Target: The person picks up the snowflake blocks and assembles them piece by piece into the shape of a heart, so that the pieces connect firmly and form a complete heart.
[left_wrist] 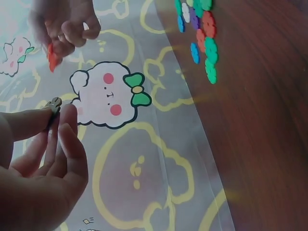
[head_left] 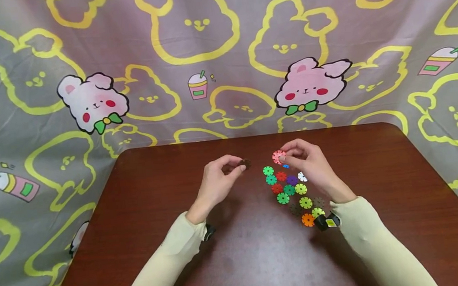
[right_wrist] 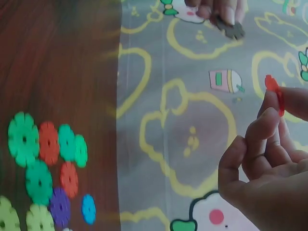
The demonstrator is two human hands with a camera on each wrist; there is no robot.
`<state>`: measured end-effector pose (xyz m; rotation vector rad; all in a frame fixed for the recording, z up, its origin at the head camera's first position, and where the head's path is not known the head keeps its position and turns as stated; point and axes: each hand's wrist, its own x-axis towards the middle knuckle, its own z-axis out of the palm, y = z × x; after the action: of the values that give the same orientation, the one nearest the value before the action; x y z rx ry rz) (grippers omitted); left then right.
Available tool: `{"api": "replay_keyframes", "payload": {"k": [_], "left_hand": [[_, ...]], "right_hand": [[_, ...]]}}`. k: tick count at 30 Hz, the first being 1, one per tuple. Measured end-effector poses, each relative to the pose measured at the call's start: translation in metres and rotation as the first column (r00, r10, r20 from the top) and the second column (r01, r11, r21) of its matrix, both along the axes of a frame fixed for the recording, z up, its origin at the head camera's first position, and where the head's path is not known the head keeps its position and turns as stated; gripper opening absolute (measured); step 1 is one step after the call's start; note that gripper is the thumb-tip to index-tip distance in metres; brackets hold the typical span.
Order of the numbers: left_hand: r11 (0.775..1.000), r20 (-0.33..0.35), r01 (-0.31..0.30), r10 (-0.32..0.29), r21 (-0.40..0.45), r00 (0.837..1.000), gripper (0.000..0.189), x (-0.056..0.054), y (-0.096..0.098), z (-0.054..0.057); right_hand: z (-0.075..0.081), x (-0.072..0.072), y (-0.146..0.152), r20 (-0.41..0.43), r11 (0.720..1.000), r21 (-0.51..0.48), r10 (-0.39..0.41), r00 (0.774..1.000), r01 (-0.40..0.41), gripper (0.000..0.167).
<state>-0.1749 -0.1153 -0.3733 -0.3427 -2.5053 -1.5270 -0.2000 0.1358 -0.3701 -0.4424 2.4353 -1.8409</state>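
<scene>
While both hands hover above the far middle of the bench (head_left: 160, 241), each grip is closed in a pinch on one small notched disc: the left hand (head_left: 216, 181) holds a dark brown disc (head_left: 246, 163) between thumb and fingertips, and the right hand (head_left: 311, 165) holds a pink-red disc (head_left: 278, 157) the same way. The dark disc is small and dim, so its colour is perhaps brown or grey; in the right wrist view the red one shows edge-on, half hidden by fingers. The two discs are near each other but apart. Just below the right hand a loose pile of discs (head_left: 289, 190), green, red, purple, blue, white, yellow-green and orange, lies on the bench, partly covered by that wrist. A rabbit-print cloth (head_left: 220, 47) hangs behind.
</scene>
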Motion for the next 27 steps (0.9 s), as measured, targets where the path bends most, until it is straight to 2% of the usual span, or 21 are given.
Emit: {"api": "replay_keyframes", "payload": {"k": [6,16,22,27], "left_hand": [[0.996,0.011,0.031,-0.033,0.083,0.999,0.014,-0.002,0.005,0.0],[0.985,0.047,0.046,-0.055,0.168,0.997,0.016,-0.002,0.01,-0.001],[0.985,0.092,0.046,-0.061,0.164,0.994,0.017,-0.003,0.013,0.0],[0.987,0.092,0.047,-0.062,0.156,0.994,0.017,-0.003,0.013,0.0]], "right_hand": [[-0.004,0.002,-0.017,0.036,0.997,-0.08,0.027,0.999,-0.024,0.027],[-0.006,0.002,-0.029,0.04,0.998,-0.055,0.015,0.999,-0.013,0.029],[-0.004,0.003,-0.033,0.049,0.999,-0.036,0.008,0.999,-0.006,0.028],[-0.004,0.004,-0.034,0.042,0.999,-0.04,0.006,0.999,-0.005,0.029]]}}
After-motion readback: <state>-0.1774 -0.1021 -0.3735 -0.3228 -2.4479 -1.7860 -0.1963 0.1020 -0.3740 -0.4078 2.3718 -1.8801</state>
